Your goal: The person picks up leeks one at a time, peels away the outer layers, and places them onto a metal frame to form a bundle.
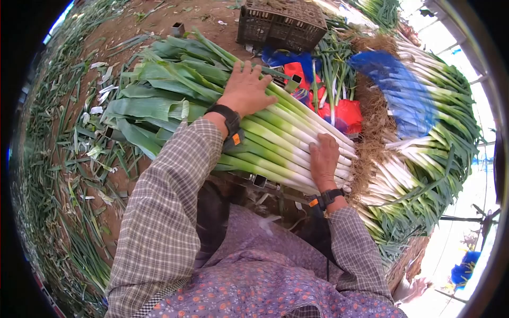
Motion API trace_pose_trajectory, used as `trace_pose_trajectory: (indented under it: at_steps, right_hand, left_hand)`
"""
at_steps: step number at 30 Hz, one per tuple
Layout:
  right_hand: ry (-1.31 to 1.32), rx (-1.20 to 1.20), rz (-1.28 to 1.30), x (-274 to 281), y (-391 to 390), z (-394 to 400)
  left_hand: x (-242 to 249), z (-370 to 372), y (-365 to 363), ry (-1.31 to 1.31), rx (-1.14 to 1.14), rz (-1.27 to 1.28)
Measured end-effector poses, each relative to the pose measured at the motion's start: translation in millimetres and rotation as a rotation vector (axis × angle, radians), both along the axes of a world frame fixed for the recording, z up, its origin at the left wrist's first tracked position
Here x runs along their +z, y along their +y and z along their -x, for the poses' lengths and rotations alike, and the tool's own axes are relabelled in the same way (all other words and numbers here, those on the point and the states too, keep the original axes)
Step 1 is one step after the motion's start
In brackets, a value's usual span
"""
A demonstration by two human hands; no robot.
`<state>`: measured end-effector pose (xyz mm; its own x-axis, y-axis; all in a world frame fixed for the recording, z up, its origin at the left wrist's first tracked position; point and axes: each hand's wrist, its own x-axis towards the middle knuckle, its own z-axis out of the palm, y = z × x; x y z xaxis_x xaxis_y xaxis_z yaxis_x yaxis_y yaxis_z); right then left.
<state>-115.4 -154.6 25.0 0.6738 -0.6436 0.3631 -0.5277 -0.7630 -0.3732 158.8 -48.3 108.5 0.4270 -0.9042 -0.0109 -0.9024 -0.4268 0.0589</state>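
- Checked sleeves reach out from me over a bundle of leeks (275, 138) lying across a metal frame.
- Left hand (246, 87) rests flat, fingers spread, on the green leaves; right hand (324, 159) presses flat on the white stems, gripping nothing.
- Judging by this, even pressure from both palms keeps the stalks aligned.
- Beyond my right hand, a stacked pile of leeks (424, 153); past my left, a black crate (281, 24).

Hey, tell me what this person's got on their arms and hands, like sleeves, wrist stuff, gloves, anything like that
Both arms wear long checked sleeves in a grey and beige plaid. Each wrist carries a black band with a small orange tag: one on the left wrist, one on the right wrist. The left hand and right hand are bare, with no gloves. A purple floral apron covers the front.
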Motion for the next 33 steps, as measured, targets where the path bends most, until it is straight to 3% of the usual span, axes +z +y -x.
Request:
trace_pose_trajectory:
  at_steps: [4,6,7,8,9,11,23,24,27,31,32,33]
  right_hand:
    - [0.023,-0.112,-0.226,14.9,-6.2,-15.2]
    - [0.011,-0.065,-0.114,16.7,2.9,-26.8]
    - [0.125,-0.085,0.020,14.9,10.9,-30.5]
    - [0.125,-0.174,-0.079,19.7,21.0,-35.5]
    - [0.004,-0.153,0.019,12.2,25.2,-35.4]
    - [0.098,-0.172,0.009,3.7,18.5,-31.4]
    - [-0.015,-0.179,-0.010,10.2,27.3,-32.6]
    - [0.063,-0.203,-0.103,9.9,17.7,-30.9]
    - [0.124,-0.160,-0.070,24.9,-13.0,-35.4]
    - [-0.085,0.012,-0.117,11.2,-27.5,-51.7]
    - [0.201,-0.007,-0.143,5.0,-28.4,-52.3]
    - [0.205,-0.018,-0.128,-0.3,-30.4,-53.1]
  left_hand:
    - [1.8,1.9,-1.4,-0.021,-0.027,-0.007]
    - [-0.5,-1.8,0.1,-0.009,-0.026,0.014]
    - [-5.5,-2.4,-0.7,0.017,-0.026,0.047]
    - [-8.1,-1.4,-0.5,0.009,-0.017,0.041]
    - [-6.1,-0.6,-1.1,0.003,-0.010,0.040]
    - [5.2,-0.1,1.2,0.036,-0.009,-0.010]
    - [2.9,4.6,3.6,0.059,0.030,0.070]
    - [1.3,5.3,2.9,0.046,0.037,0.071]
    - [1.9,0.2,1.0,0.055,0.036,0.114]
    - [-14.0,4.9,-1.6,0.037,0.043,0.195]
    - [-17.6,3.4,-3.8,0.039,0.039,0.212]
    - [-16.6,2.0,-2.9,0.044,0.040,0.228]
